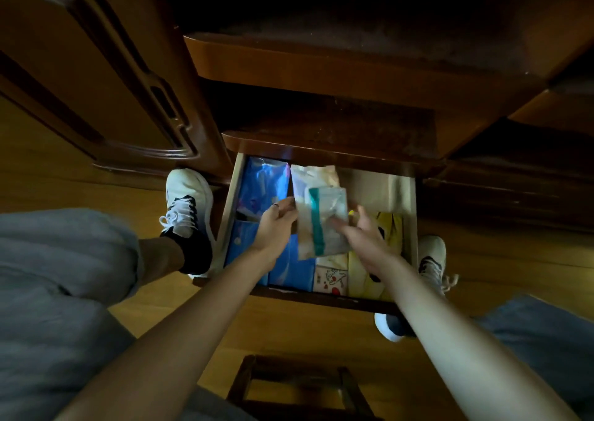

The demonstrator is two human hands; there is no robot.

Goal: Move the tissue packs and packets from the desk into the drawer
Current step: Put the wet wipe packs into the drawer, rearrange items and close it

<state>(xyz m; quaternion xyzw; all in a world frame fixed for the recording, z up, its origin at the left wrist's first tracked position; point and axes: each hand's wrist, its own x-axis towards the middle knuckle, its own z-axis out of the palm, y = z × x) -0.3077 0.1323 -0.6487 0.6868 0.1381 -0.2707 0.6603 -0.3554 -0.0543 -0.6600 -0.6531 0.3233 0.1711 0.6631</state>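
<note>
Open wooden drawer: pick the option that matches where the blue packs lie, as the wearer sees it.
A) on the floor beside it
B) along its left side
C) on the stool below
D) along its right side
B: the glossy blue packs fill the left side of the open wooden drawer, while yellow packets lie at its right.

1 head-worn view looks steeply down from just above the open drawer [409, 215], near it, facing the dark desk [321, 67] beyond; its far side is probably underexposed.
</note>
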